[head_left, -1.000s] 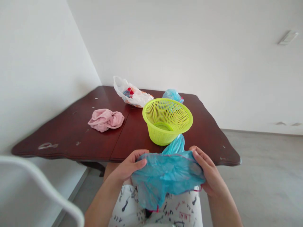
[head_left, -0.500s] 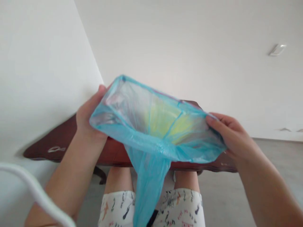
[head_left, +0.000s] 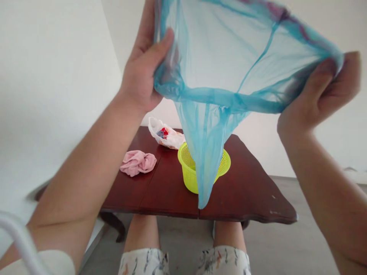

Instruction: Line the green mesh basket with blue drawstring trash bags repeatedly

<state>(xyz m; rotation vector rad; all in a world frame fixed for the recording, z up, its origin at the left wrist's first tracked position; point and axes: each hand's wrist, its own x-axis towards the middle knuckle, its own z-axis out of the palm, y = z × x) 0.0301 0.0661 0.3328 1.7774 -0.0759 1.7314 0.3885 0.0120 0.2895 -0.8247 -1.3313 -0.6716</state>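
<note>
A thin, see-through blue plastic bag (head_left: 209, 137) is stretched wide between my two hands, its mouth spread and its bottom hanging down to a point. My left hand (head_left: 145, 70) grips the bag's left side, thumb showing outside. On the right, my right hand (head_left: 321, 89) pinches the other end of the rim, slightly smeared by motion. Behind the dangling tip stands a yellow-green plastic basket (head_left: 189, 177) with perforated sides, partly covered by the bag. The basket rests on the table.
A dark red wooden table (head_left: 243, 194) stands before my knees. On it lie a crumpled pink cloth (head_left: 138, 162) and a white plastic bag (head_left: 174, 139) with red and blue stuff inside. White walls rise behind and at left. A white curved tube (head_left: 18, 236) crosses the lower left.
Both hands have lifted the blue bag upward, and its mouth is stretched wider. The basket, pink cloth and white bag, formerly behind it, now show on the table.
</note>
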